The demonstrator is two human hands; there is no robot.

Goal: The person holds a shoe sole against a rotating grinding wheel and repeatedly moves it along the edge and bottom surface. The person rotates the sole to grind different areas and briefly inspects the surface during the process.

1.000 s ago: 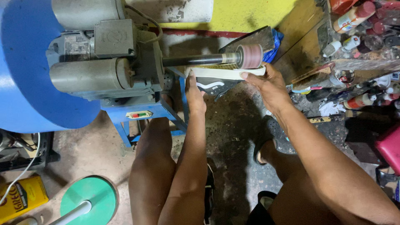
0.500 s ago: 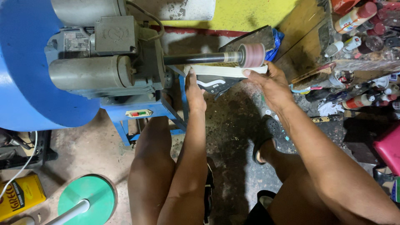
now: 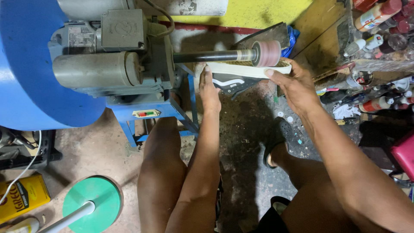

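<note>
Under the sanding drum (image 3: pixel 268 53), my left hand (image 3: pixel 210 89) and right hand (image 3: pixel 295 84) still grip the white shoe sole (image 3: pixel 241 70), now pressed closer.

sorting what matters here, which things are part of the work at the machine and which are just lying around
In use:
- shoe, sole up under the sanding drum
- left hand and right hand, one at each end of the shoe
- shaft and grey motor

Lying about:
- yellow tin
- green round base
- bottles on the right
</note>
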